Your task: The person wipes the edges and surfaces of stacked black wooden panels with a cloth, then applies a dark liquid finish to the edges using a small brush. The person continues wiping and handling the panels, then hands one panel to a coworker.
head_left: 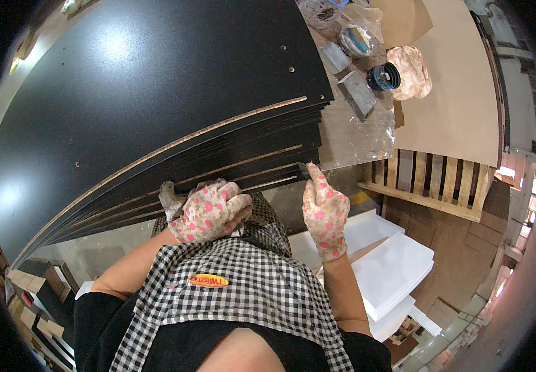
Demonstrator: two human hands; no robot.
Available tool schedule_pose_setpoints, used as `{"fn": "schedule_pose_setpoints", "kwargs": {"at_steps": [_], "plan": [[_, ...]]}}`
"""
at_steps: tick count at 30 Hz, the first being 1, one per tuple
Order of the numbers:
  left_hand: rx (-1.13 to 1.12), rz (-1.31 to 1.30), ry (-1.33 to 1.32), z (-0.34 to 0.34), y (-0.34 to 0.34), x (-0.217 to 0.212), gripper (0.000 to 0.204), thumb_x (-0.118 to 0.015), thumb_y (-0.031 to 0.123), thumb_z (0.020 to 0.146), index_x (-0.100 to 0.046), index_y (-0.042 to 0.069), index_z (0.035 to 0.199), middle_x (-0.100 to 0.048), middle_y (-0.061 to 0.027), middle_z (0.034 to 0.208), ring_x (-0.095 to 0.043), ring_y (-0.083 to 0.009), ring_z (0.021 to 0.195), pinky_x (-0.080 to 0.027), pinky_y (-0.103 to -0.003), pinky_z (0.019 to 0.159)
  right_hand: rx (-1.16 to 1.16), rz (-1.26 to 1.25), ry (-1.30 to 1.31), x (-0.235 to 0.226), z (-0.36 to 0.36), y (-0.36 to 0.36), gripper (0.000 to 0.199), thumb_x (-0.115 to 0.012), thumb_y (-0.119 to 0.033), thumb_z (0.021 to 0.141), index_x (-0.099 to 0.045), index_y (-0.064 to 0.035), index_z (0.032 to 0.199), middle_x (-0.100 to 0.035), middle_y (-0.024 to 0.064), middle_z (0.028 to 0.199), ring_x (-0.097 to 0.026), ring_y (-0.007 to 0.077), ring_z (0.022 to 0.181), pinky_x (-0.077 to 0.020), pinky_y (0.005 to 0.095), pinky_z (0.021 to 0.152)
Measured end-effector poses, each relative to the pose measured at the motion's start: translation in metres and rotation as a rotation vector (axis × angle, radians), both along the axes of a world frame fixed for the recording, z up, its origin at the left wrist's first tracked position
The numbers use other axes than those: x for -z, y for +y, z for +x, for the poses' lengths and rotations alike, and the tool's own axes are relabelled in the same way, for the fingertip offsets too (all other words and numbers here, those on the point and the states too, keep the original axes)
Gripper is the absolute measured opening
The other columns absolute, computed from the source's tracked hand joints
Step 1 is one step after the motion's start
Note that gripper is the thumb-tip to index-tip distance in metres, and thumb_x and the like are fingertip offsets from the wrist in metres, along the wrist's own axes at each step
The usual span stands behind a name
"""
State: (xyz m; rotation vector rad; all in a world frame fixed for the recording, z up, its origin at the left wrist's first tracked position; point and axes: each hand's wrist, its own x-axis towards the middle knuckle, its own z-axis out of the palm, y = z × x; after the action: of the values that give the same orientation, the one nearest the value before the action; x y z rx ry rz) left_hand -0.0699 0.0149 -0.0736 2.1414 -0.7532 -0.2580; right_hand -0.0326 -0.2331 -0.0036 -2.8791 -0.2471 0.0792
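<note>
A stack of black panels (175,68) lies before me, its near edges fanned like steps; some edges show slots of bare tan board. My left hand (211,212), in a white glove with pink flowers, is closed at the near edge of the stack. A crumpled greyish rag (170,201) sticks out of its left side. My right hand (326,214), in a matching glove, is at the right end of the lower panels. Its index finger stretches along a small dark flat piece (304,170) against the panel edge; the other fingers are curled, and their grip is partly hidden.
Beyond the stack's right corner, a worktable (364,139) bears grey blocks (358,93), a roll of tape (358,40), a black ring-shaped cap (384,77) and a crumpled cloth (410,71). Tan boards (454,99) lie above a wooden pallet (429,192). White panels (392,273) are stacked beside my right forearm.
</note>
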Motion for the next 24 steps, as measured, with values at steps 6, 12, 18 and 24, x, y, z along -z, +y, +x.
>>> {"fn": "schedule_pose_setpoints", "kwargs": {"at_steps": [6,12,18,24], "plan": [[0.032,-0.312,0.451,0.005,-0.001,0.005,0.011,-0.052,0.016,0.095,-0.059,0.007,0.095,-0.055,-0.0072,0.082,-0.058,-0.0192,0.072,-0.047,-0.028,0.06,-0.053,-0.12,-0.078,0.002,0.002,0.008,0.038,-0.065,-0.009,0.088,-0.064,-0.0031,0.125,-0.061,0.012,0.062,-0.061,0.0267,0.052,-0.0472,0.038,0.051],[0.125,-0.154,0.319,0.009,0.003,0.005,0.027,-0.056,0.032,0.09,-0.061,0.011,0.105,-0.054,-0.0051,0.088,-0.059,-0.0219,0.086,-0.049,-0.033,0.07,0.023,0.021,0.068,0.002,-0.004,0.029,0.038,-0.06,-0.007,0.092,-0.061,-0.0025,0.13,-0.055,0.015,0.055,-0.054,0.0266,0.043,-0.0428,0.0377,0.046],[0.155,-0.045,0.059,0.011,0.011,-0.002,0.041,-0.067,0.021,0.08,-0.06,0.009,0.119,-0.055,-0.0091,0.1,-0.059,-0.028,0.092,-0.052,-0.037,0.073,0.141,0.087,0.101,0.001,-0.009,0.031,0.039,-0.058,-0.008,0.095,-0.06,-0.0033,0.133,-0.056,0.0154,0.057,-0.056,0.0212,0.046,-0.0426,0.037,0.047],[0.148,-0.102,0.169,0.012,0.01,0.001,0.034,-0.065,0.027,0.089,-0.061,0.016,0.122,-0.059,-0.0094,0.097,-0.063,-0.0302,0.093,-0.053,-0.041,0.076,0.229,0.063,0.133,0.001,-0.002,0.018,0.04,-0.057,-0.012,0.094,-0.06,-0.0077,0.133,-0.063,0.0191,0.066,-0.062,0.0324,0.055,-0.0477,0.0428,0.054]]}}
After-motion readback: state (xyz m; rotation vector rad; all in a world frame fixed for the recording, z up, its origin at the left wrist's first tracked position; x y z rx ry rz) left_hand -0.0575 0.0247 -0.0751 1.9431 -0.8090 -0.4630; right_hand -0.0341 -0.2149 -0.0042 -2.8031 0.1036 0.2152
